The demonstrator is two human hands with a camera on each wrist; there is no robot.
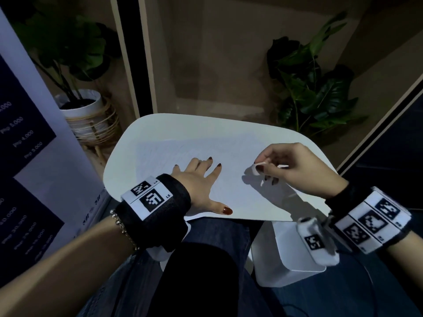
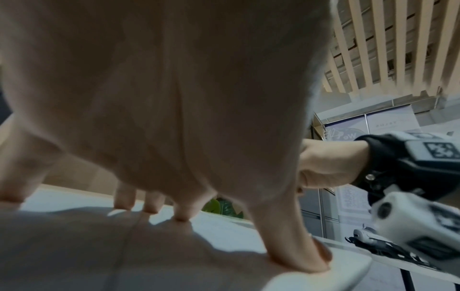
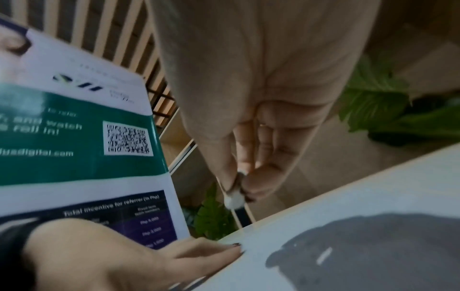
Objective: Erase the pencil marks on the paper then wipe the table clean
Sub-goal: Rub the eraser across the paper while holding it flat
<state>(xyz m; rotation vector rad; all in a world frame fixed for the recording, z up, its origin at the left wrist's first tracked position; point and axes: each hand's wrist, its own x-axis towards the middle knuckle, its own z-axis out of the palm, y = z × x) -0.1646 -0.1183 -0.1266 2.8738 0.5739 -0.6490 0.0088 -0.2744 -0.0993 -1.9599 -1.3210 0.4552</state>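
The left hand lies spread flat, pinning the paper. The right hand pinches a small white eraser just above it. If the pinning hand slackens, rubbing could likely crumple or tear the sheet.

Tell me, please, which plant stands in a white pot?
The left plant: its white pot sits in a wicker stand. The right plant's base is hidden.

The white table has rounded corners; a sheet of white paper lies flat on its top, covering most of it. The left hand rests spread upon the paper.
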